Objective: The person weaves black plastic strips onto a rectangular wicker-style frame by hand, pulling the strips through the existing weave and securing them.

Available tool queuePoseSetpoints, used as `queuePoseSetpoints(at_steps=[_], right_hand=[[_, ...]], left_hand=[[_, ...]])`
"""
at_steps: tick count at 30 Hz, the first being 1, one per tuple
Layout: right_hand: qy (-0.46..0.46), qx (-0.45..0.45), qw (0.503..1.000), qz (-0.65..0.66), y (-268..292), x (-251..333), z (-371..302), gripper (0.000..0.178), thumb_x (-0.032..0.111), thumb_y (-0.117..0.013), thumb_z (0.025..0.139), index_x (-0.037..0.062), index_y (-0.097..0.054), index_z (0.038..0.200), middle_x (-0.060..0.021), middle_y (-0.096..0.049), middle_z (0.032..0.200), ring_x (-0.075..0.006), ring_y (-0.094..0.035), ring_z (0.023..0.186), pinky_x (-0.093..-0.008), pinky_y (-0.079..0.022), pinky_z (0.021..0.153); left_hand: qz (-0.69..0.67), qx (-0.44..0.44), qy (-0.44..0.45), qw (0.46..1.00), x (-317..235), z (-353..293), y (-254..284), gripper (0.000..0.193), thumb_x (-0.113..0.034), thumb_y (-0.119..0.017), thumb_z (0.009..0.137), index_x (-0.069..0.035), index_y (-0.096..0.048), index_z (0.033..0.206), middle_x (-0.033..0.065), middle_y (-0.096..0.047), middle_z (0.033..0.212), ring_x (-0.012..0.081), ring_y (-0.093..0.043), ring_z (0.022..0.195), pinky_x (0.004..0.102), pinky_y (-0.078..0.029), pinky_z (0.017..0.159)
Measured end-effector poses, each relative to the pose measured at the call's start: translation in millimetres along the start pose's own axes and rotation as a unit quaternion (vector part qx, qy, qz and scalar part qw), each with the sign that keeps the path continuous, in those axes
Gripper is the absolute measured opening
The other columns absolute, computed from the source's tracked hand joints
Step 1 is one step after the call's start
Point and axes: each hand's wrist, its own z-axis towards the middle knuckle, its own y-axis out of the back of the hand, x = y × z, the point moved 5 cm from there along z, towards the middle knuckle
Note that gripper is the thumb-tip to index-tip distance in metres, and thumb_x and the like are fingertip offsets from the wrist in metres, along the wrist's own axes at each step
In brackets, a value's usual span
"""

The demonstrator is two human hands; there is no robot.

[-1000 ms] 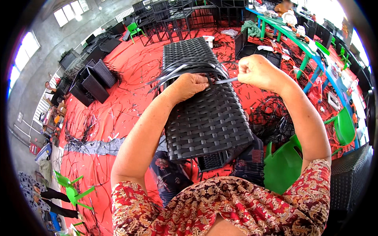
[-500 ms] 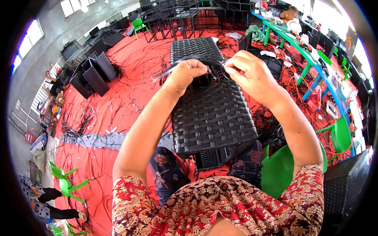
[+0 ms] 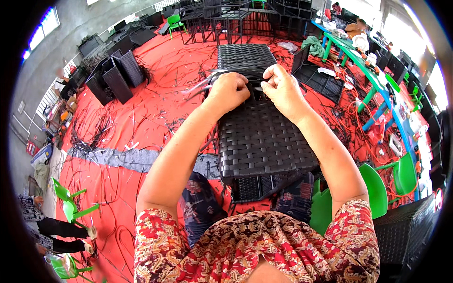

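Left hand [image 3: 230, 91] curled, right hand [image 3: 285, 90] with thumb and forefinger bent together; whether either grip is closed on a strip, cannot tell, fingertips partly hidden. A pale glint shows between them, slightly nearer the right. Black strips [image 3: 250, 72] bunch just beyond the fingers, loose ends trailing past the left wrist. Black woven piece [image 3: 266, 141] lies beneath both hands, its near end between the wearer's knees, long axis running straight away from the body; hands face each other across that axis, over its farther half. Around: red floor covering [image 3: 118, 193], green chair [image 3: 373, 186] by the right arm, cluttered bench [image 3: 361, 67] off to the right.
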Motion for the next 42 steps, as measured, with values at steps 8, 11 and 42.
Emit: queuePoseSetpoints(at_steps=[8, 11, 42], right_hand=[[0.014, 0.028, 0.980, -0.199, -5.5, 3.5, -8.6, 0.014, 0.011, -0.056, 0.082, 0.0096, -0.049, 0.094, -0.0132, -0.061, 0.075, -0.0345, -0.061, 0.073, -0.0434, -0.047, 0.065], [0.024, 0.031, 0.987, -0.156, -6.8, 5.7, -8.9, 0.011, 0.011, -0.057, 0.083, 0.0088, -0.050, 0.092, -0.0114, -0.061, 0.075, -0.0316, -0.062, 0.073, -0.0405, -0.047, 0.065], [-0.041, 0.143, 0.988, -0.031, -45.2, 11.8, 7.2, 0.011, 0.008, -0.062, 0.084, 0.0022, -0.053, 0.086, -0.0029, -0.056, 0.074, -0.0094, -0.052, 0.066, -0.0258, -0.045, 0.063]], left_hand=[[0.102, 0.083, 0.066, 0.989, -10.6, -6.6, -4.6, 0.025, -0.035, -0.058, 0.078, -0.021, -0.074, 0.090, 0.0121, -0.044, 0.139, 0.0299, -0.035, 0.129, 0.0505, -0.026, 0.103], [0.001, 0.083, 0.059, 0.995, -0.8, -4.8, -3.3, 0.021, -0.032, -0.063, 0.077, -0.019, -0.074, 0.089, 0.0149, -0.047, 0.135, 0.0302, -0.041, 0.125, 0.0480, -0.027, 0.103], [-0.293, 0.062, 0.104, 0.948, 32.4, -35.0, 10.0, 0.011, -0.012, -0.066, 0.077, -0.003, -0.070, 0.082, 0.0114, -0.062, 0.106, 0.0300, -0.034, 0.129, 0.0411, -0.022, 0.107]])
